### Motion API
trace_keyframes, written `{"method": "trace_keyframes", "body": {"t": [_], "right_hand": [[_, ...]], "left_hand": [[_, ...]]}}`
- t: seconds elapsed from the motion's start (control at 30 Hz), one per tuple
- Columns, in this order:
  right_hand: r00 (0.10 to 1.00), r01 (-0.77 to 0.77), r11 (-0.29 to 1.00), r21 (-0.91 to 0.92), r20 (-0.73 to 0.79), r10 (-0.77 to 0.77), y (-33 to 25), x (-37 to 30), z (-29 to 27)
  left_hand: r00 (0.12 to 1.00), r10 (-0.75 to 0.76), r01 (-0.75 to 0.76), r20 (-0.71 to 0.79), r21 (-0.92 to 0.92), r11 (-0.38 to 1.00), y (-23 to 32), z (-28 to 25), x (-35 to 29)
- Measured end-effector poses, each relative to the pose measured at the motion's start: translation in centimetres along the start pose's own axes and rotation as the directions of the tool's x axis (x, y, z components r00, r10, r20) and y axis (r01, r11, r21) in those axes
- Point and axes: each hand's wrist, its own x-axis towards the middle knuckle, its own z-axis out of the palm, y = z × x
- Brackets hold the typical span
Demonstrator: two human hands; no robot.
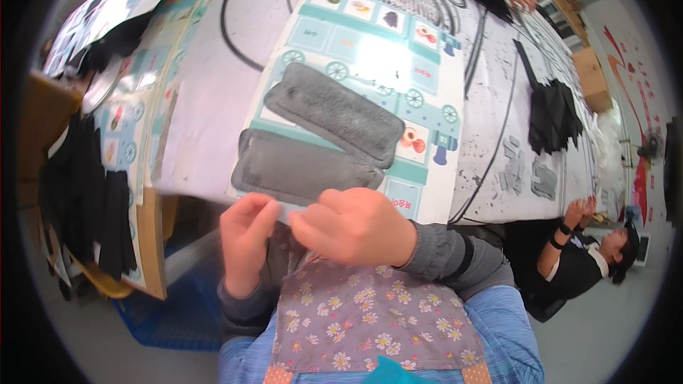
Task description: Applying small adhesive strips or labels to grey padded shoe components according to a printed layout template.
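Picture mat (370,64): pale laminated sheet with a teal train and fruit panels, lying on the white worktable (213,85); landmark for all entries below.

Upper grey pad (334,112): flat, fuzzy, rounded oblong, lying aslant across the middle of the mat.

Lower grey pad (299,169): same kind, on the near part of the mat, its far edge tucked under the upper pad, its near edge at the mat's near rim.

Left hand (245,238): at the near rim of the mat, fingers bunched together with the tips at the mat's edge; whether they pinch the edge cannot be told.

Right hand (356,226): just beside the left hand at the same near rim, curled into a loose fist, knuckles up; what it holds, if anything, is hidden.

Black cloth pieces (555,114): heaped on the table, well right of the mat.

Dark garments (92,199): hanging off the table edge, well left of the mat.

Seated person (590,256): right of the mat, below the table's corner, hands raised.
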Motion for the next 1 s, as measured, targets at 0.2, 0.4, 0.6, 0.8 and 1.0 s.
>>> {"method": "trace_keyframes", "body": {"t": [0.2,0.4,0.6,0.8,1.0], "right_hand": [[0.998,-0.009,1.0,0.008,0.065,0.008,-0.2,1.5,2.0],[0.995,-0.07,0.998,-0.01,0.067,0.07,0.9,3.1,1.9],[0.997,-0.044,0.998,-0.049,0.063,0.047,1.9,3.9,5.0],[0.997,-0.057,0.996,-0.065,0.049,0.06,1.7,5.4,6.8],[0.99,-0.117,0.99,-0.077,0.071,0.123,1.8,6.0,7.9]], "left_hand": [[0.957,0.272,-0.229,-0.096,0.32,0.919,-0.6,-2.6,0.7],[0.573,0.79,-0.568,-0.218,0.589,0.575,-2.2,-5.7,6.2],[0.46,0.879,-0.626,0.127,0.748,0.219,-2.4,-6.4,8.0],[0.519,0.851,-0.635,0.083,0.703,0.319,-2.7,-7.4,7.5],[0.505,0.848,-0.631,0.162,0.74,0.234,-2.5,-7.4,7.8]]}}
